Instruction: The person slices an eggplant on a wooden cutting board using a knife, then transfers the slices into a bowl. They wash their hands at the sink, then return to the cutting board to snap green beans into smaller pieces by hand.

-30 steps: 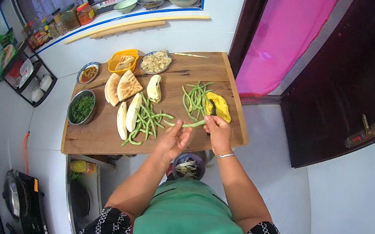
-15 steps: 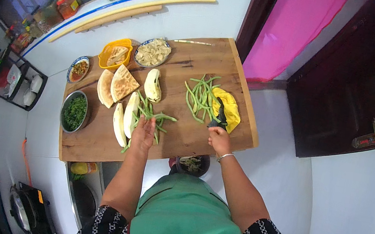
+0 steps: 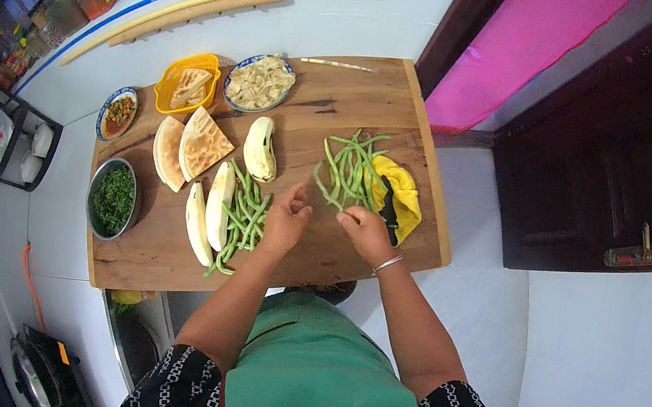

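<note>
My right hand [image 3: 366,233] is at the near end of a loose pile of green beans [image 3: 348,164], its thumb and finger pinched on the end of one bean. Just left of it, my left hand [image 3: 287,218] is raised over the table with its fingers bent and its thumb apart; nothing shows in it. A second bunch of green beans [image 3: 243,219] lies left of that hand, beside two long, pale, peeled vegetables [image 3: 218,206]. Another peeled vegetable [image 3: 261,149] lies farther back. A yellow and black cloth-like thing [image 3: 403,200] lies beside my right hand.
On the wooden table [image 3: 308,257] are flatbread wedges [image 3: 204,145], a yellow basket [image 3: 160,94] with bread, a plate of pale sliced food [image 3: 260,83], a small dish [image 3: 118,113] and a metal bowl of chopped greens [image 3: 114,199]. A dark door [image 3: 613,158] stands at the right.
My left hand has moved right, away from the left bunch of beans. My right hand has shifted left from the black and yellow thing and pinches a bean of the right pile.
</note>
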Available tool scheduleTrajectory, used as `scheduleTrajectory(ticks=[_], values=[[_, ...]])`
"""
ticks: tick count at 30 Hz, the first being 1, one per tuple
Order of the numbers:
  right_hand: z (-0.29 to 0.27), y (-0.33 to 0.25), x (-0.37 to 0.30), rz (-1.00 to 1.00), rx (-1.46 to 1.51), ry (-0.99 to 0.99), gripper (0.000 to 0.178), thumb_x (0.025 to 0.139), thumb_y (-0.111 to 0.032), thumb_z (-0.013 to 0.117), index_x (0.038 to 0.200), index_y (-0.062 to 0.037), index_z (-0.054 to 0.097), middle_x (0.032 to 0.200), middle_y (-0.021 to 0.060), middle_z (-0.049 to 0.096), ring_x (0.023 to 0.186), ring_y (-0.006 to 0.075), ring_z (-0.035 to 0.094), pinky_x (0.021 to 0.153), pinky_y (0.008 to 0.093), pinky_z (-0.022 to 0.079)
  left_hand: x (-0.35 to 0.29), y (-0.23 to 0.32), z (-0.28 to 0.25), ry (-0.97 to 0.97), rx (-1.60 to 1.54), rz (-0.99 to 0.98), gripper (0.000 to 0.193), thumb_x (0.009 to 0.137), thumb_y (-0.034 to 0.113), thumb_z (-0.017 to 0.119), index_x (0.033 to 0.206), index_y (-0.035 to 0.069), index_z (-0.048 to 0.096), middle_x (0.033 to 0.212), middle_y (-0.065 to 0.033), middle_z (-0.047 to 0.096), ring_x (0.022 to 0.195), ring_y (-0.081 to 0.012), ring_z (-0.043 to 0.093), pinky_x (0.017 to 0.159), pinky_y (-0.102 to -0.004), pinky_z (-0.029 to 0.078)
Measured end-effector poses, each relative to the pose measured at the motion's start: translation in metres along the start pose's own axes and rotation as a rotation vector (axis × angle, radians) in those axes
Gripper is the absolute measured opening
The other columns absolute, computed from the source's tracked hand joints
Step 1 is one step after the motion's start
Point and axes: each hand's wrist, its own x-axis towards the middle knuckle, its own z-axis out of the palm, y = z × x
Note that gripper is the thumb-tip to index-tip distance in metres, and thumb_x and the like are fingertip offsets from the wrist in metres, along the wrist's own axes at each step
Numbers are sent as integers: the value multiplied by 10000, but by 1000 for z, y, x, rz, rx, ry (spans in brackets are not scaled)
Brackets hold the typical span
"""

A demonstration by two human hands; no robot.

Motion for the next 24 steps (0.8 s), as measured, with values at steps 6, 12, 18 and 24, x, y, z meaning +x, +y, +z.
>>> scheduleTrajectory(ticks=[6,12,18,24], values=[[-47,-48,-43,-158,154,22,224,816,-219,581,792,3,583,658,113,547,608,184,517,585,298,415,-27,93,14,-23,520,190,194,764,161,662,902,34,613,735,-85,557,609,-127,529,550,-291,433],[-63,-27,-86,-260,113,415,187,806,-179,590,748,-4,560,646,106,535,591,182,514,562,305,411,-96,129,58,-427,-37,-260,153,792,172,660,708,68,585,535,37,488,468,-56,437,445,-200,350],[-50,2,-103,-80,376,355,208,814,-197,541,713,-16,544,641,57,519,573,159,504,548,289,406,-122,135,69,-424,-569,-481,175,820,206,628,723,106,521,573,25,516,464,-68,492,413,-180,389],[-40,9,-107,338,1093,-18,159,825,-205,435,749,-96,522,703,12,516,594,112,486,551,238,403,-87,106,9,6,-813,-480,179,842,223,598,736,108,512,590,19,494,479,-83,499,416,-188,423]])
